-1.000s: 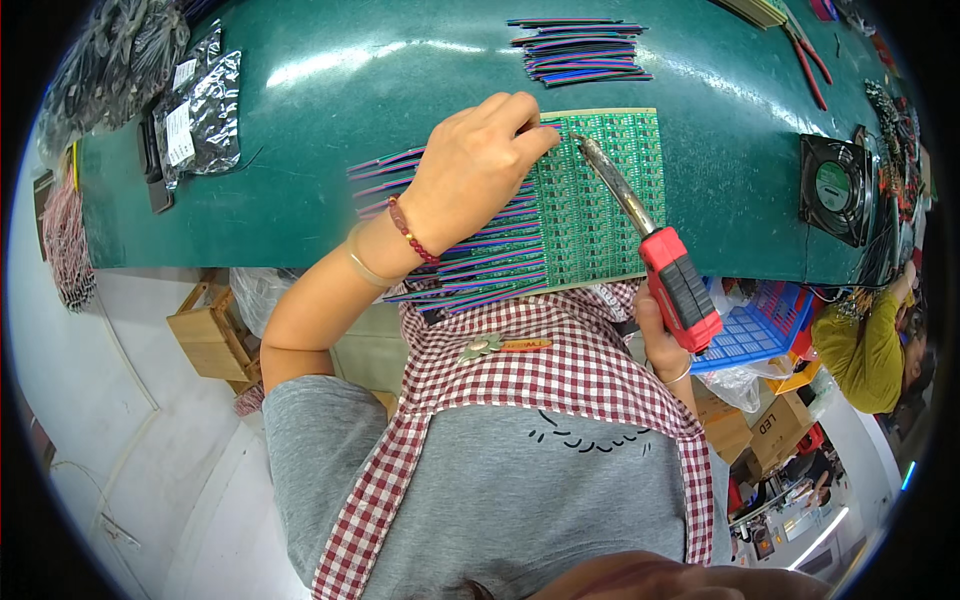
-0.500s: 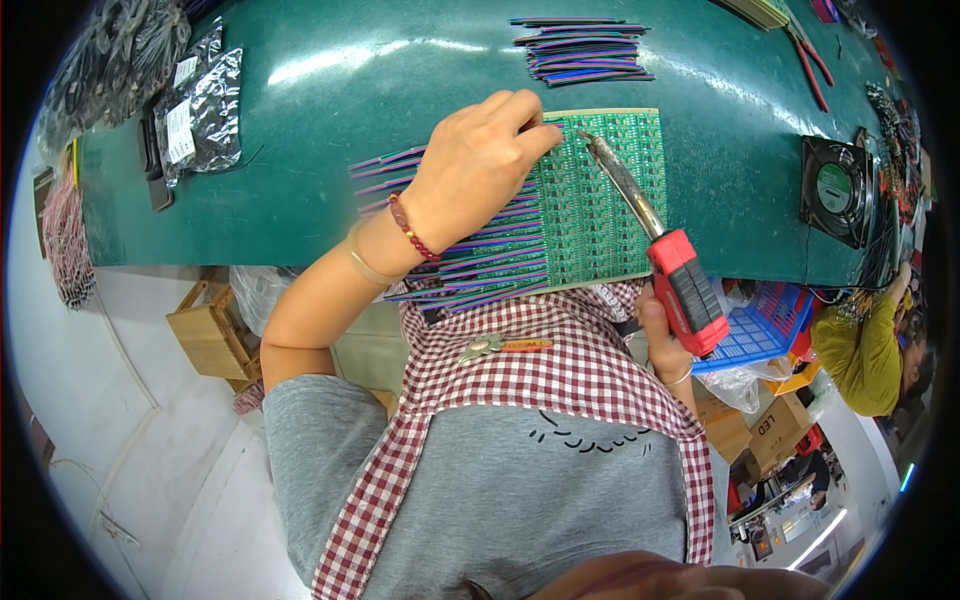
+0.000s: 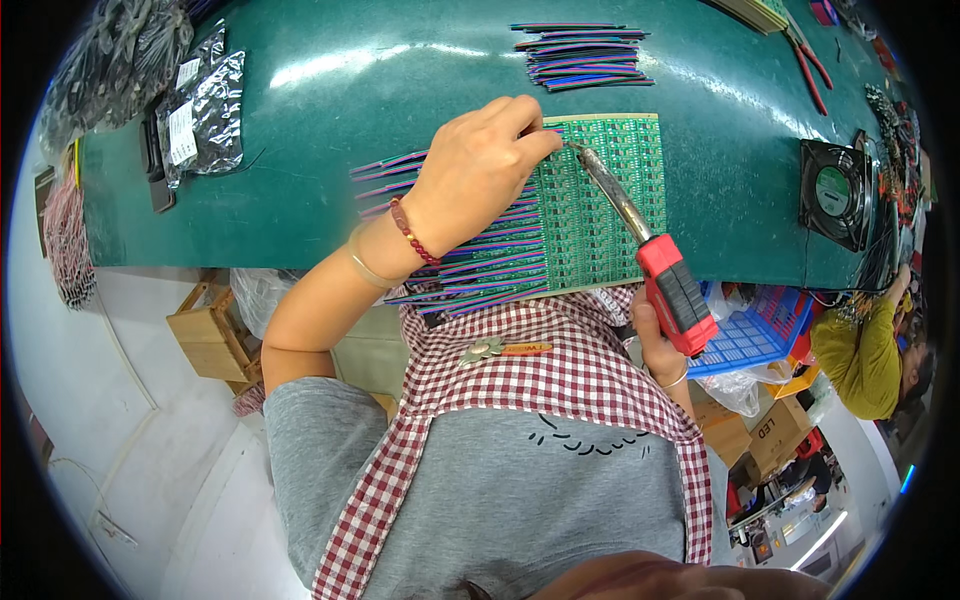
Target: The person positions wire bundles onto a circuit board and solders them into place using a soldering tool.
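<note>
A panel of small green circuit boards [image 3: 605,215] lies at the table's near edge, with several multicoloured ribbon wires [image 3: 495,270] running off its left side. My left hand [image 3: 485,165] reaches over these wires, its fingers pinched on a ribbon wire at the panel's upper part; the fingers mostly hide that wire. In my right hand [image 3: 655,335] is a soldering iron [image 3: 680,295] with a red and black handle, gripped from below. Its metal tip points up and left and sits on or just above the panel, close to my left fingertips.
A pile of ribbon wires [image 3: 585,55] lies on the green table [image 3: 330,110] beyond the panel. At the right are a black fan [image 3: 835,192] and red-handled pliers [image 3: 812,70]. Silver bags [image 3: 205,120] lie at the left. A blue basket [image 3: 755,335] stands below the table edge.
The soldering iron has shifted slightly left and down, bringing its tip nearer my left fingertips. My left hand stays almost in place, still pinched.
</note>
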Action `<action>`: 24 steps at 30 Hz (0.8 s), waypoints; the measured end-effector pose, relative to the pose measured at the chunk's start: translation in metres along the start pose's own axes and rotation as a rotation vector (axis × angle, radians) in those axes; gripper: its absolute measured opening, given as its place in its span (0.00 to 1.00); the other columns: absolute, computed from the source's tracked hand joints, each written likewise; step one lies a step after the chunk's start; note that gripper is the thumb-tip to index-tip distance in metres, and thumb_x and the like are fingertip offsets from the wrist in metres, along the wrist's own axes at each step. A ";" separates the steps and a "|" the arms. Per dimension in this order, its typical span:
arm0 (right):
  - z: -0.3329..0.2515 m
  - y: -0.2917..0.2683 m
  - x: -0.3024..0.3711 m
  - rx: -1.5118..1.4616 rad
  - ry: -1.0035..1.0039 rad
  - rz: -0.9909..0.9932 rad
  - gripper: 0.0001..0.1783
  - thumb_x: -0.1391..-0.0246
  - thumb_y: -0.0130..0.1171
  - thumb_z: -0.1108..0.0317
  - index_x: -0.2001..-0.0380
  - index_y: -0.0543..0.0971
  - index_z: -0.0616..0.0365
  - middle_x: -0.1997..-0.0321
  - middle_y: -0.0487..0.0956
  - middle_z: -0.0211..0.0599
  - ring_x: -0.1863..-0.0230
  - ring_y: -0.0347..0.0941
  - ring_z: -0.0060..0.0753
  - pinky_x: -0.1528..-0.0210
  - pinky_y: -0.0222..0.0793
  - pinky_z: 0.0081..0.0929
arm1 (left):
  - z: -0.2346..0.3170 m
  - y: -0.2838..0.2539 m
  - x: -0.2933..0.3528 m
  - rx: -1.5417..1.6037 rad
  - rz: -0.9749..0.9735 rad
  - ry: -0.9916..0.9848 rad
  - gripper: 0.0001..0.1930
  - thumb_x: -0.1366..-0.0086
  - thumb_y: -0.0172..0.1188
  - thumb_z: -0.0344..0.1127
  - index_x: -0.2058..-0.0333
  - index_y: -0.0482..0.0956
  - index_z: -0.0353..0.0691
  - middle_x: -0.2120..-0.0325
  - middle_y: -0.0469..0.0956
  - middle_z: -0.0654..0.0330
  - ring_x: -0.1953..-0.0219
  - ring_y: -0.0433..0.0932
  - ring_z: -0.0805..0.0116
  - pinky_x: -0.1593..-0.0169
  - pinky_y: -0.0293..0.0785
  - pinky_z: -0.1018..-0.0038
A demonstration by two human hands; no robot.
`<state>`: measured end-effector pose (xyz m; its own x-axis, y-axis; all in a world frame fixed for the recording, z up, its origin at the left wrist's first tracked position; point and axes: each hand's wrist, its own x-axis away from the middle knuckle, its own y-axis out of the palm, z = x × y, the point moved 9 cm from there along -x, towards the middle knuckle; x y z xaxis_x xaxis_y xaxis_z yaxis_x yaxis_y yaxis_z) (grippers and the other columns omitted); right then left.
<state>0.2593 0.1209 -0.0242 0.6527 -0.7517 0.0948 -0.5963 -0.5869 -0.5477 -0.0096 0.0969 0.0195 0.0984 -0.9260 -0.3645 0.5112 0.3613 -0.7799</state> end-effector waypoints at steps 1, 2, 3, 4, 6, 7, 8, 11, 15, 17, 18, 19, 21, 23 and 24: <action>-0.001 0.000 0.000 0.000 -0.001 -0.001 0.14 0.61 0.64 0.76 0.66 0.81 0.63 0.72 0.79 0.41 0.78 0.76 0.37 0.75 0.71 0.29 | 0.000 0.000 0.000 -0.001 0.000 -0.001 0.08 0.48 0.64 0.25 0.68 0.82 0.42 0.72 0.73 0.62 0.70 0.77 0.65 0.68 0.76 0.71; -0.001 0.000 0.001 -0.011 0.006 0.002 0.14 0.61 0.64 0.77 0.66 0.81 0.63 0.72 0.79 0.41 0.78 0.76 0.38 0.74 0.72 0.29 | 0.000 0.000 0.000 0.001 0.001 0.000 0.08 0.48 0.64 0.25 0.68 0.82 0.42 0.72 0.73 0.62 0.70 0.77 0.65 0.68 0.76 0.71; 0.000 0.000 0.001 -0.023 0.012 0.005 0.13 0.61 0.64 0.77 0.66 0.81 0.64 0.72 0.79 0.42 0.77 0.77 0.38 0.74 0.72 0.30 | 0.000 0.000 0.000 0.002 0.002 0.001 0.08 0.48 0.64 0.25 0.68 0.82 0.42 0.72 0.74 0.62 0.70 0.77 0.65 0.68 0.76 0.71; 0.002 -0.001 0.002 -0.023 0.012 0.005 0.13 0.61 0.64 0.77 0.66 0.81 0.64 0.72 0.79 0.42 0.77 0.77 0.38 0.74 0.72 0.30 | 0.000 0.000 0.000 0.002 0.002 0.001 0.08 0.48 0.64 0.25 0.68 0.82 0.42 0.72 0.74 0.62 0.70 0.77 0.65 0.68 0.76 0.71; 0.001 -0.004 0.005 -0.018 -0.065 0.039 0.13 0.60 0.63 0.77 0.66 0.81 0.65 0.72 0.79 0.43 0.76 0.77 0.38 0.73 0.72 0.29 | 0.000 0.000 0.000 -0.002 0.000 0.002 0.07 0.48 0.64 0.25 0.68 0.82 0.42 0.72 0.73 0.62 0.70 0.77 0.64 0.68 0.76 0.71; 0.000 -0.004 0.006 -0.018 -0.065 0.040 0.13 0.60 0.63 0.77 0.66 0.81 0.65 0.72 0.79 0.43 0.76 0.77 0.38 0.73 0.72 0.29 | 0.001 0.000 0.000 -0.002 0.000 0.002 0.07 0.48 0.64 0.25 0.68 0.82 0.42 0.72 0.73 0.62 0.70 0.77 0.64 0.68 0.76 0.71; 0.003 -0.004 0.006 -0.074 -0.027 0.038 0.13 0.59 0.63 0.77 0.65 0.81 0.65 0.72 0.79 0.43 0.76 0.77 0.37 0.73 0.72 0.29 | 0.001 0.000 0.000 -0.007 0.001 0.001 0.07 0.48 0.64 0.25 0.68 0.82 0.42 0.72 0.73 0.62 0.70 0.77 0.64 0.68 0.76 0.71; 0.006 -0.004 0.007 -0.091 0.036 0.031 0.13 0.59 0.63 0.77 0.65 0.81 0.65 0.71 0.79 0.43 0.76 0.77 0.37 0.72 0.73 0.29 | 0.002 0.000 0.000 -0.015 0.002 0.001 0.07 0.48 0.64 0.25 0.68 0.82 0.42 0.72 0.73 0.62 0.70 0.77 0.65 0.69 0.76 0.71; 0.003 -0.002 0.006 -0.040 0.021 0.019 0.12 0.58 0.63 0.77 0.65 0.81 0.65 0.72 0.79 0.42 0.76 0.77 0.37 0.72 0.72 0.29 | 0.002 0.000 0.000 -0.013 0.004 0.002 0.07 0.48 0.64 0.25 0.68 0.82 0.42 0.73 0.73 0.62 0.70 0.77 0.65 0.69 0.76 0.71; 0.003 -0.001 0.005 -0.027 0.017 0.011 0.12 0.58 0.63 0.76 0.65 0.81 0.64 0.72 0.79 0.42 0.76 0.77 0.37 0.73 0.72 0.29 | 0.003 -0.001 0.001 -0.013 0.008 0.002 0.07 0.48 0.64 0.25 0.68 0.82 0.42 0.73 0.73 0.62 0.70 0.77 0.65 0.69 0.76 0.71; 0.002 0.000 0.005 -0.014 0.013 0.004 0.12 0.58 0.63 0.76 0.65 0.81 0.64 0.72 0.79 0.42 0.77 0.77 0.37 0.73 0.72 0.29 | 0.003 -0.002 0.002 -0.013 0.012 0.002 0.07 0.48 0.64 0.25 0.69 0.81 0.42 0.73 0.73 0.62 0.70 0.77 0.65 0.69 0.76 0.71; 0.003 -0.001 0.006 -0.015 0.014 0.004 0.12 0.58 0.63 0.76 0.65 0.81 0.64 0.72 0.79 0.42 0.77 0.77 0.37 0.73 0.72 0.29 | 0.003 -0.001 0.001 -0.013 0.010 0.002 0.07 0.48 0.64 0.25 0.69 0.81 0.42 0.73 0.73 0.62 0.70 0.77 0.65 0.69 0.76 0.71; 0.003 0.000 0.007 -0.028 0.011 -0.004 0.11 0.57 0.63 0.76 0.66 0.81 0.64 0.72 0.79 0.42 0.76 0.76 0.39 0.73 0.72 0.30 | 0.004 -0.001 0.000 -0.007 0.015 0.011 0.07 0.49 0.65 0.25 0.69 0.81 0.42 0.73 0.73 0.62 0.71 0.76 0.64 0.68 0.75 0.70; 0.001 -0.004 0.007 -0.033 0.005 0.038 0.11 0.56 0.63 0.76 0.66 0.81 0.64 0.72 0.79 0.42 0.76 0.77 0.39 0.73 0.72 0.30 | 0.004 0.000 0.001 -0.007 0.012 0.012 0.07 0.49 0.65 0.25 0.69 0.81 0.42 0.73 0.73 0.62 0.71 0.76 0.64 0.69 0.75 0.70; -0.001 -0.008 0.008 -0.038 -0.001 0.081 0.10 0.56 0.63 0.76 0.66 0.81 0.64 0.72 0.79 0.42 0.76 0.77 0.40 0.72 0.72 0.31 | 0.004 0.000 0.001 -0.007 0.009 0.014 0.07 0.49 0.65 0.26 0.69 0.81 0.42 0.73 0.73 0.62 0.70 0.76 0.64 0.69 0.75 0.70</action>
<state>0.2689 0.1196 -0.0185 0.6022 -0.7967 0.0511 -0.6644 -0.5356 -0.5212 -0.0064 0.0951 0.0207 0.0908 -0.9212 -0.3783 0.5042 0.3701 -0.7802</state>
